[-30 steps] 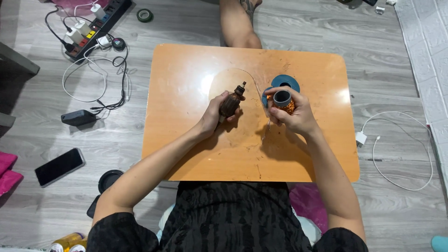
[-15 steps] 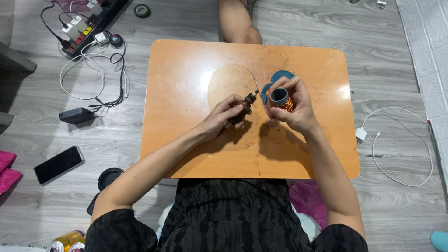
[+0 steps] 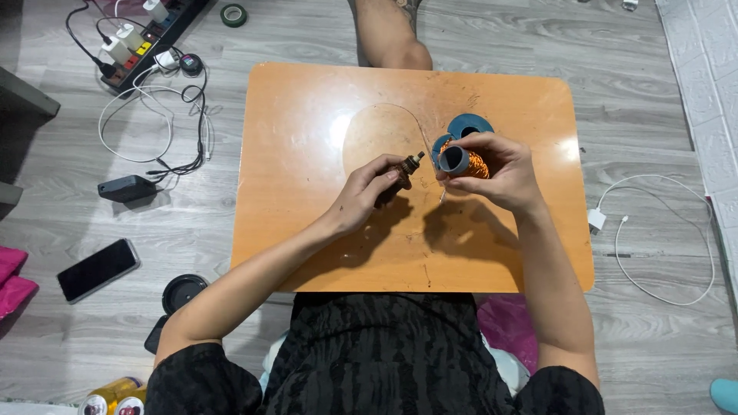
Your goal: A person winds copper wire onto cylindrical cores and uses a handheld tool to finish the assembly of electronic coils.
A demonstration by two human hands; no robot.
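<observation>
Hands (image 3: 367, 190) (image 3: 492, 173) raised mid-table — gripping tool (image 3: 405, 168), spool (image 3: 461, 161).

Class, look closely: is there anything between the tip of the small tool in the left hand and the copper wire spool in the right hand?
Nothing visible. The small tool in the left hand points at the copper wire spool held by the right hand, with only bare orange table showing in the gap.

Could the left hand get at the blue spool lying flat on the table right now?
Probably not freely: the left hand holds a small brown tool, and the right hand with its copper wire spool hovers over the blue spool.
</observation>
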